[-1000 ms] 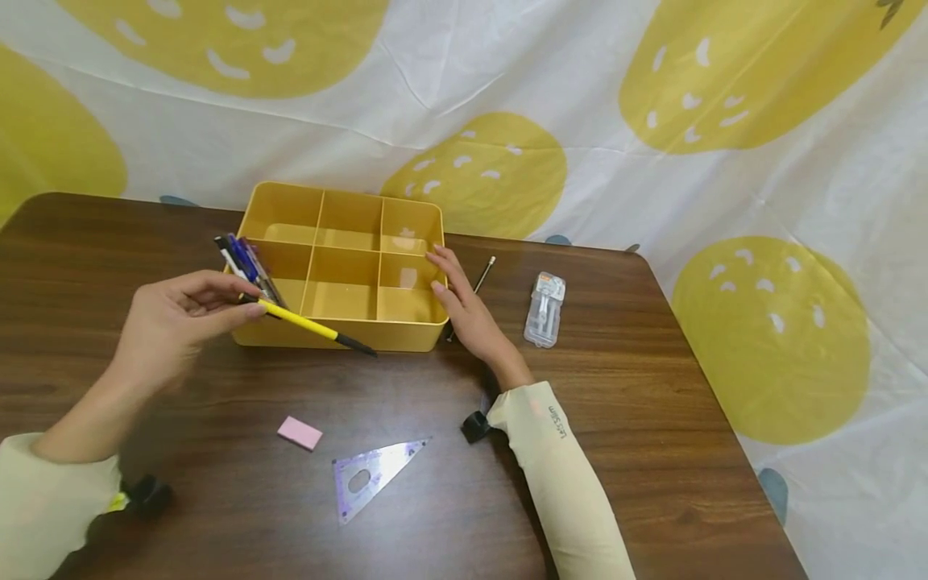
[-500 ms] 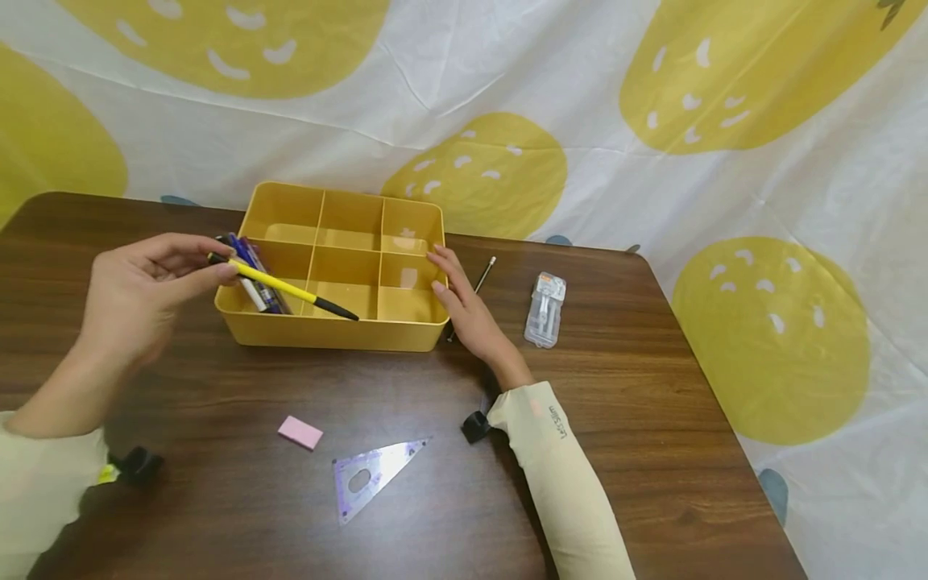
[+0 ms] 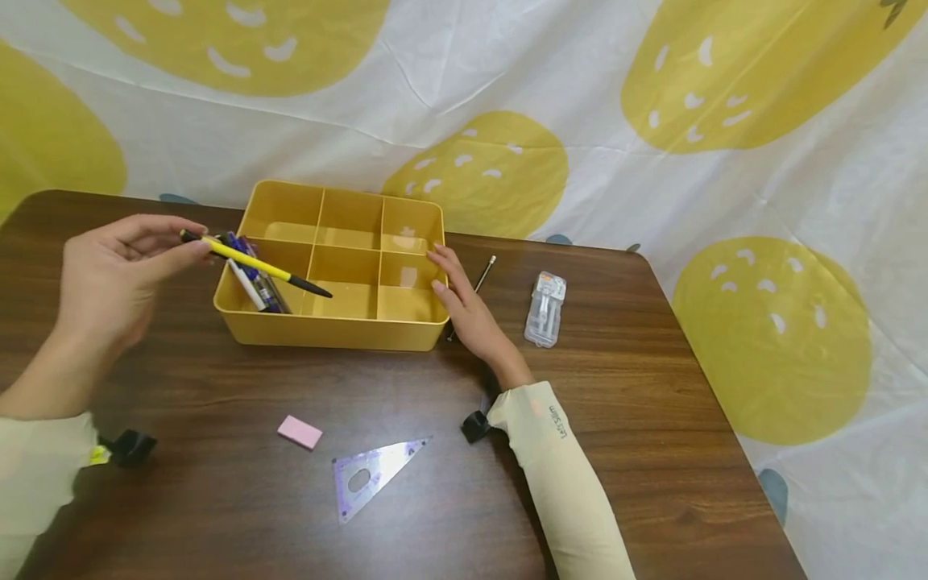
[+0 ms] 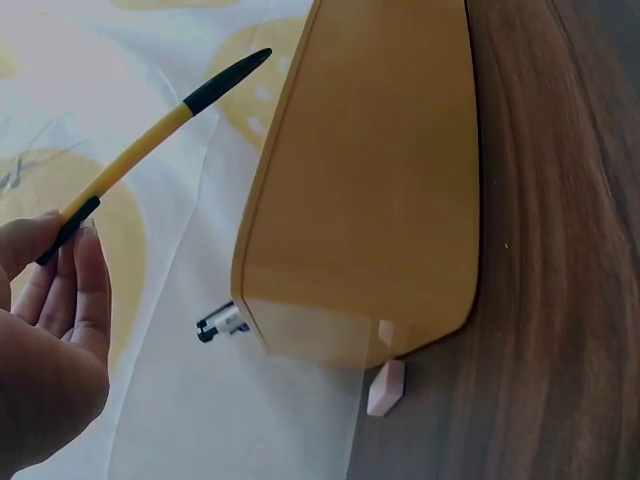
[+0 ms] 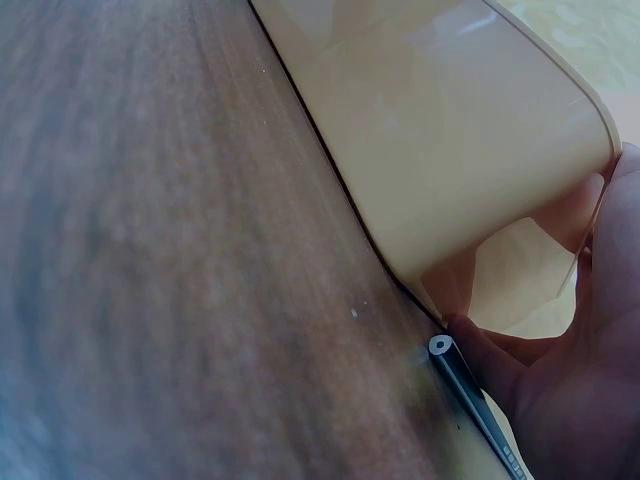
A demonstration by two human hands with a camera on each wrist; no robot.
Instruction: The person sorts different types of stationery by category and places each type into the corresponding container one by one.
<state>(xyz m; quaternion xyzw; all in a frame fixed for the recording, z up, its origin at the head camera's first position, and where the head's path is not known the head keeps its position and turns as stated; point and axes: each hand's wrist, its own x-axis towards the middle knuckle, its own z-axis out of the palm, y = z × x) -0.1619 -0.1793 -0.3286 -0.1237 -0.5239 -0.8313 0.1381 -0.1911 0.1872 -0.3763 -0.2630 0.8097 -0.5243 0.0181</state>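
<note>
Between the thumb and fingers of my left hand (image 3: 119, 274) is a yellow pen (image 3: 250, 259) with black ends, pinched near one end. The pen slants over the left part of a yellow six-compartment box (image 3: 333, 332); the left wrist view has the same pen (image 4: 150, 145) above the rim. Several pens (image 3: 250, 282) lean in the box's front-left compartment. My right hand (image 3: 471, 314) rests against the box's right side, fingertips at the rim. Beside it a dark pencil (image 3: 483, 275) lies partly hidden; its end (image 5: 442, 346) shows near the fingers in the right wrist view.
A pink eraser (image 3: 300, 432) and a clear triangular ruler (image 3: 373, 475) lie in front of the box on the brown table (image 3: 689, 483). To the right is a transparent case (image 3: 545, 310). A patterned cloth (image 3: 602, 193) hangs behind.
My left hand has moved left and away from me with the yellow pen, uncovering the box's front-left corner and the pens there. My right hand stays at the box.
</note>
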